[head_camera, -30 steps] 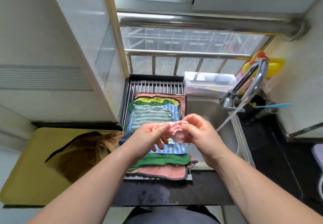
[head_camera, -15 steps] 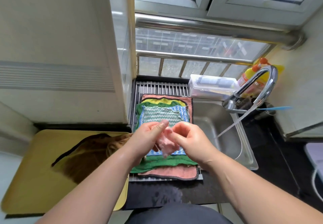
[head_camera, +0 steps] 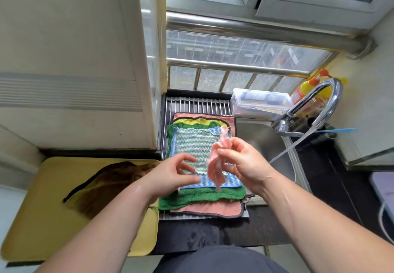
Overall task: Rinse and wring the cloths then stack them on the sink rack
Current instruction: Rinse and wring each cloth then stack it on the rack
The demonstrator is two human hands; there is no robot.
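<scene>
A small pink cloth (head_camera: 215,161) hangs twisted and crumpled above the stack, pinched in my right hand (head_camera: 245,161). My left hand (head_camera: 172,174) hovers just left of it with spread, relaxed fingers and holds nothing. Below both hands, several flat cloths lie stacked on the sink rack (head_camera: 198,105): a blue-and-white zigzag cloth (head_camera: 191,142) on top, then a green cloth (head_camera: 202,196), a yellow one and a salmon cloth (head_camera: 209,208) at the bottom.
Water runs from the curved tap (head_camera: 315,106) into the steel sink (head_camera: 262,140). A clear plastic box (head_camera: 258,102) and a yellow bottle (head_camera: 307,89) stand behind it. A brown cloth (head_camera: 106,185) lies on a yellow tray (head_camera: 42,219) to the left. A cabinet wall stands at left.
Both hands held the balled pink cloth together; now my left hand has let go and opened, and my right hand holds the cloth, which hangs unrolled over the stack.
</scene>
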